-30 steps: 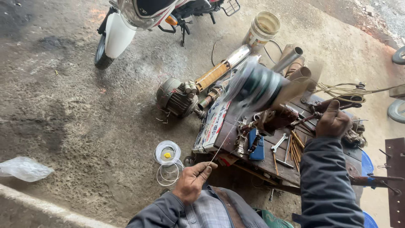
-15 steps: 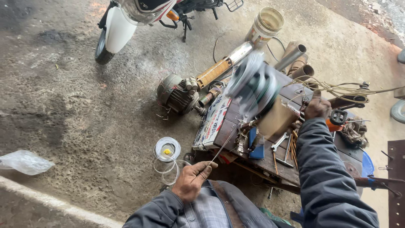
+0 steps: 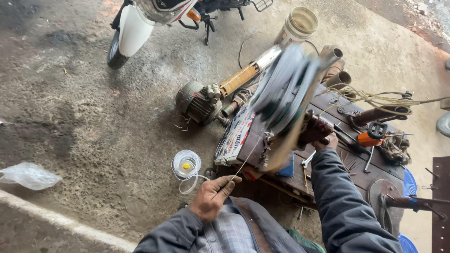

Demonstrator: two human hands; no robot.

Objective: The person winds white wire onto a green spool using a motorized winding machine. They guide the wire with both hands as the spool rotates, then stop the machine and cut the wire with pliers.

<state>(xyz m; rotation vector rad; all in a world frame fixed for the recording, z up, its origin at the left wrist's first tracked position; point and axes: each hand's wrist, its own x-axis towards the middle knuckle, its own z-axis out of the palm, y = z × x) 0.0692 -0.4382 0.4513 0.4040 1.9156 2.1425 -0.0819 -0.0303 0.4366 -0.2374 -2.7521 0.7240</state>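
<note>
The thin wire [image 3: 243,161] ran from the pinching left hand [image 3: 213,197] toward one o'clock onto the blurred spinning winder [image 3: 283,91] on the table [image 3: 356,164]. The right hand [image 3: 326,140] gripped its crank; even tension seemed essential.

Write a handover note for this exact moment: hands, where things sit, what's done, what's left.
Left hand: pinching a thin wire that runs up to the winder wheel.
Right hand: at the winder's crank; the wheel is motion-blurred, so it is turning.
Things: winder stands on the wooden bench among loose tools; clear spool on the concrete floor by the left hand; electric motor on the floor beyond the bench.
Done: turns already on the wheel; count cannot be read.
Left: winding is in progress, wire not cut.
</note>
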